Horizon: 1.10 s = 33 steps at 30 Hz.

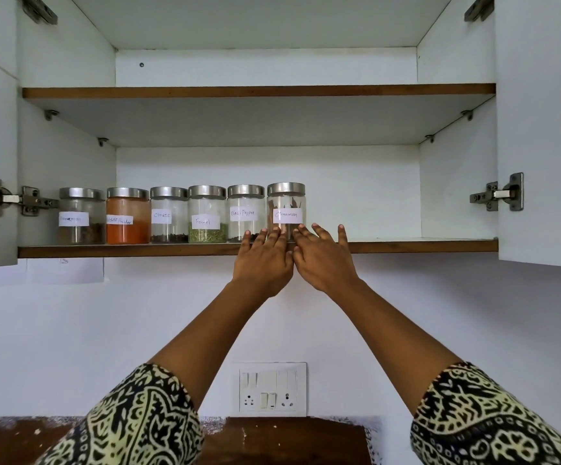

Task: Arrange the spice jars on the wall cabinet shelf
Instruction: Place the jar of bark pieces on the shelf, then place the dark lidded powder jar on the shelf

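Note:
Several glass spice jars with steel lids stand in a row on the lower shelf (406,246) of the open wall cabinet. From left: an unreadable label jar (81,216), a red powder jar (127,216), Cloves (168,214), Fennel (207,214), Black Pepper (245,209) and Cinnamon (286,204). My left hand (262,260) and my right hand (322,256) reach up side by side at the shelf's front edge, fingers straight. Their fingertips lie at the base of the Black Pepper and Cinnamon jars. Neither hand grips a jar.
The upper shelf (259,90) holds nothing visible. Both cabinet doors (544,129) stand open at the sides. The right half of the lower shelf is bare. A switch and socket plate (272,389) is on the wall below, above a brown counter (292,441).

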{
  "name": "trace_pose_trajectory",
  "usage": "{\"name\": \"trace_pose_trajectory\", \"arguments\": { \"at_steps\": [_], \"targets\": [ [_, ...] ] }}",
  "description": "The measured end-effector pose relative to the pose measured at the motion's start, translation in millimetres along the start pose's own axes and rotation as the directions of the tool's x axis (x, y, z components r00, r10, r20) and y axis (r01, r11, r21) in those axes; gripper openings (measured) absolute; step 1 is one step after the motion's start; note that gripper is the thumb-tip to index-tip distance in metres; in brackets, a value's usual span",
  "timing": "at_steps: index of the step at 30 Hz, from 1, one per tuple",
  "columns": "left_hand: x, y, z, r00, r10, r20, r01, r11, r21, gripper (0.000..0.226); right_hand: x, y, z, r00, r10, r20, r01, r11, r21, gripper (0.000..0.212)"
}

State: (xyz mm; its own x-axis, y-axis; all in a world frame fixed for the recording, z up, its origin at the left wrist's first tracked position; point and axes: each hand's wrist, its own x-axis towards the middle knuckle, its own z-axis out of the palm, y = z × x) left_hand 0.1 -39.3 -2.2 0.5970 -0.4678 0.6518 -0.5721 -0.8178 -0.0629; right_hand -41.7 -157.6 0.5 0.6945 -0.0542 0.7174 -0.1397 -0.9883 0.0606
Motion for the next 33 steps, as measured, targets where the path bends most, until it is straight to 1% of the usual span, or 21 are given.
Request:
{"name": "trace_pose_trajectory", "arguments": {
  "at_steps": [3,4,6,9,11,13,14,16,18,20,21,22,23,25,26,28,30,33],
  "targets": [
    [-2,-2,0,1.0,0.015,-0.014,-0.016,0.999,-0.048,0.053,-5,-2,-5,1.0,-0.003,-0.015,0.003,1.0,0.026,0.05],
    [-5,-3,-1,0.998,0.023,-0.055,-0.027,0.997,-0.07,0.052,-9,-3,-7,0.999,-0.002,-0.042,0.004,0.999,0.038,0.05],
    [-17,-3,-3,0.982,0.03,-0.184,-0.054,0.99,-0.128,0.05,-25,-8,-10,0.992,-0.006,-0.125,0.015,0.997,0.078,0.049],
    [-57,0,-4,0.936,0.017,-0.352,-0.111,0.962,-0.248,0.048,-68,-19,-9,0.949,0.009,-0.316,0.038,0.989,0.142,0.048],
    [-93,5,-1,0.91,-0.037,-0.412,-0.123,0.926,-0.356,0.045,-104,-27,-4,0.892,0.06,-0.448,0.038,0.977,0.208,0.046],
    [-139,10,15,0.912,-0.118,-0.392,-0.086,0.881,-0.466,0.04,-152,-38,12,0.883,0.104,-0.458,0.038,0.956,0.29,0.043],
    [-161,12,24,0.923,-0.137,-0.359,-0.068,0.861,-0.504,0.038,-175,-44,20,0.895,0.122,-0.429,0.03,0.943,0.331,0.042],
    [-210,17,47,0.958,-0.15,-0.245,-0.018,0.82,-0.572,0.036,-228,-55,40,0.929,0.155,-0.337,-0.004,0.913,0.409,0.038],
    [-258,19,75,0.984,-0.138,-0.113,0.039,0.783,-0.621,0.035,-275,-63,63,0.966,0.155,-0.205,-0.04,0.878,0.478,0.034],
    [-301,18,105,0.993,-0.113,0.025,0.104,0.777,-0.621,0.035,-317,-64,88,0.994,0.105,-0.002,-0.088,0.844,0.53,0.034],
    [-319,17,120,0.99,-0.098,0.104,0.141,0.781,-0.608,0.034,-333,-64,102,0.991,0.068,0.117,-0.12,0.836,0.535,0.035],
    [-339,17,136,0.977,-0.077,0.201,0.183,0.788,-0.588,0.034,-353,-64,116,0.967,0.036,0.252,-0.166,0.842,0.514,0.036],
    [-356,18,150,0.955,-0.061,0.29,0.222,0.795,-0.565,0.034,-369,-63,130,0.927,0.028,0.375,-0.217,0.854,0.473,0.038],
    [-381,20,176,0.895,-0.044,0.444,0.289,0.815,-0.502,0.04,-397,-63,157,0.814,0.054,0.578,-0.333,0.859,0.389,0.043],
    [-389,21,188,0.861,-0.049,0.507,0.322,0.822,-0.469,0.045,-406,-63,168,0.758,0.074,0.648,-0.392,0.847,0.361,0.047],
    [-395,20,209,0.787,-0.055,0.615,0.379,0.829,-0.411,0.059,-415,-61,188,0.668,0.11,0.736,-0.476,0.823,0.309,0.054],
    [-392,20,227,0.721,-0.041,0.692,0.403,0.837,-0.37,0.07,-414,-58,204,0.621,0.119,0.775,-0.497,0.824,0.272,0.064],
    [-379,25,250,0.656,-0.015,0.755,0.396,0.858,-0.327,0.082,-405,-55,221,0.547,0.1,0.831,-0.5,0.835,0.229,0.088]
  ]
}}
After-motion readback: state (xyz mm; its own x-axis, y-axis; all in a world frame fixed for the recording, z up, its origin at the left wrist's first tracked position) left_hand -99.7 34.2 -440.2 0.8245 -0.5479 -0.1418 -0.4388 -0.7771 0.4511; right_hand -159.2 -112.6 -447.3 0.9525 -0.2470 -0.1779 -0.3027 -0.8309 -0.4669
